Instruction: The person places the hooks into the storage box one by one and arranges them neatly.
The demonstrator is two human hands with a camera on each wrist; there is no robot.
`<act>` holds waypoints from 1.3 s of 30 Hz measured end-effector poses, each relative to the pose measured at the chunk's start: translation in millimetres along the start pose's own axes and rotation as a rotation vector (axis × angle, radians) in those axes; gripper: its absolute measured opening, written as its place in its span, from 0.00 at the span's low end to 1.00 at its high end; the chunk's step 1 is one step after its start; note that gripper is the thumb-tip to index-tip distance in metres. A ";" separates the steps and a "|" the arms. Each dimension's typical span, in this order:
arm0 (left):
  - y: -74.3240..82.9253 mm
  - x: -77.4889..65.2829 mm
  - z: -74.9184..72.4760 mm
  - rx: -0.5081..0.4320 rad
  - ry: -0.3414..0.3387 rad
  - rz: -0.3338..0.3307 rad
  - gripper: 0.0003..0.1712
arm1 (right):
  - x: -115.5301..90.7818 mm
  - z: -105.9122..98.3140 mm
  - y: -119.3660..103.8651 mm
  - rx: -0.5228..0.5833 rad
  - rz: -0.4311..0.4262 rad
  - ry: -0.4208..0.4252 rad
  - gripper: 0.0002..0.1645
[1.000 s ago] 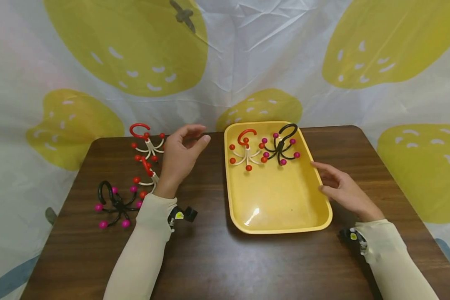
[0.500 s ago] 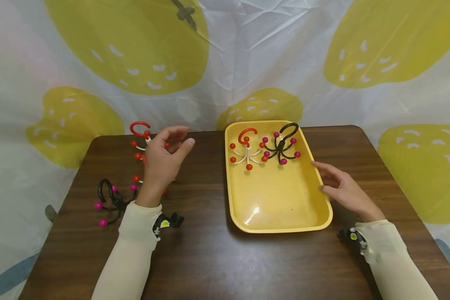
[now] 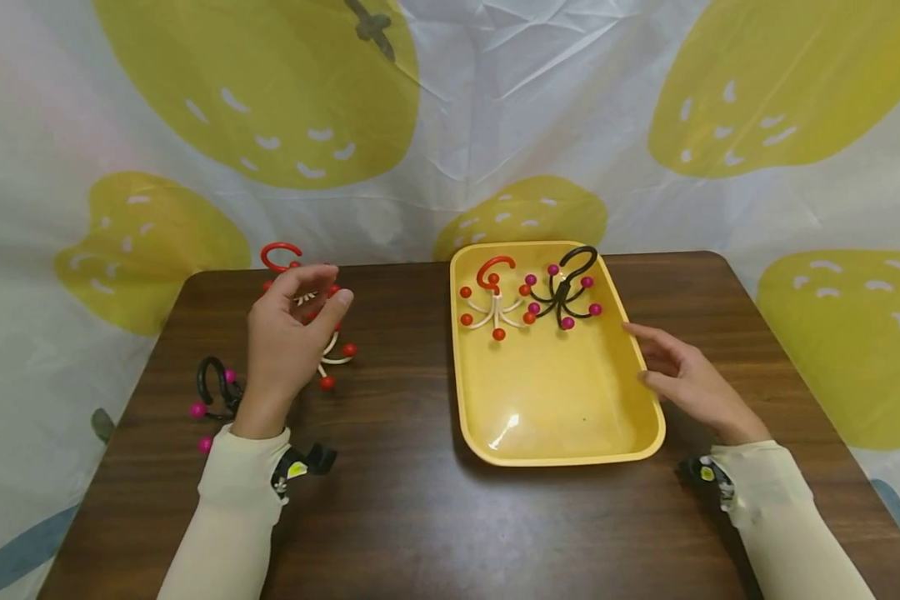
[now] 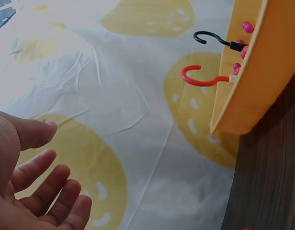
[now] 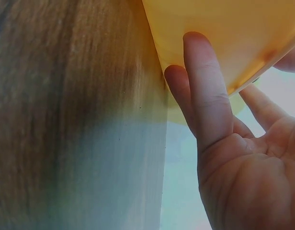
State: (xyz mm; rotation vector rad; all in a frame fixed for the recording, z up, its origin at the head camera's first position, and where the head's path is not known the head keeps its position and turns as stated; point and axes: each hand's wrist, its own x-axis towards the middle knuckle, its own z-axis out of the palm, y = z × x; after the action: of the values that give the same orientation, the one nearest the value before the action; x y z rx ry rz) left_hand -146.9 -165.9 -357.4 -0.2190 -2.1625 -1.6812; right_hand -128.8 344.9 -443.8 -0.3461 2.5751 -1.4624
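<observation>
And here my left hand [image 3: 288, 342] hovers, fingers loosely parted, near the red-and-white hangers [image 3: 350, 350] on the worktop [image 3: 480, 533], while my right hand [image 3: 690, 387] touches the yellow tray [image 3: 547, 400], fingers extended, a black hanger [image 3: 562, 294] inside!

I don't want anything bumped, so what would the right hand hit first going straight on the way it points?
The right hand would likely meet the outer side wall of the yellow tray first. Its fingertips look very close, perhaps touching, though contact is hard to confirm.
</observation>
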 end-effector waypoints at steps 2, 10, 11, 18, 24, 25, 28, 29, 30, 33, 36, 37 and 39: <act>0.2 -2.7 -4.7 0.012 0.008 -0.002 0.17 | 0.6 0.1 -0.3 -0.001 -0.001 0.000 0.40; -3.3 -14.1 -23.3 0.081 0.064 -0.028 0.18 | -0.2 0.0 1.0 0.015 0.019 -0.005 0.41; -4.2 -15.8 -25.4 0.091 0.071 -0.035 0.18 | -0.6 0.1 1.1 0.020 0.022 -0.005 0.41; -13.6 -22.4 -37.2 0.184 0.124 -0.055 0.18 | -1.2 0.5 -0.3 0.028 0.017 -0.005 0.41; -20.2 -24.1 -42.8 0.211 0.148 -0.066 0.20 | -0.6 1.0 -0.2 0.031 0.014 -0.006 0.41; -21.0 -24.3 -43.3 0.216 0.150 -0.070 0.20 | -0.5 0.9 0.2 0.030 0.014 -0.006 0.41; -25.3 -24.6 -44.1 0.237 0.154 -0.096 0.20 | -0.3 0.6 1.7 0.030 0.013 -0.006 0.41; -27.6 -24.6 -44.3 0.250 0.154 -0.104 0.20 | -0.2 0.6 2.0 0.031 0.012 -0.006 0.41; -29.3 -24.7 -44.4 0.261 0.152 -0.113 0.20 | -0.1 0.6 2.1 0.033 0.010 -0.007 0.41; -34.4 -25.1 -44.7 0.290 0.136 -0.143 0.21 | 0.1 0.8 1.8 0.043 0.003 -0.007 0.41; -39.0 -25.1 -45.3 0.302 0.113 -0.168 0.23 | 0.3 1.1 1.3 0.048 -0.003 -0.007 0.41; -40.6 -25.0 -45.4 0.302 0.105 -0.179 0.23 | 0.2 1.2 1.2 0.046 -0.003 -0.006 0.41; -43.6 -24.8 -45.5 0.302 0.087 -0.201 0.25 | 0.2 1.5 1.4 0.041 -0.002 -0.006 0.41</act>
State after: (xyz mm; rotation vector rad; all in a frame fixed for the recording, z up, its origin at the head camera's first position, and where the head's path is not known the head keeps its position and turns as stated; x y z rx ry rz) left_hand -130.4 -218.2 -397.0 0.1572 -2.3989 -1.4049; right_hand -128.7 344.4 -445.8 -0.3475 2.5371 -1.5106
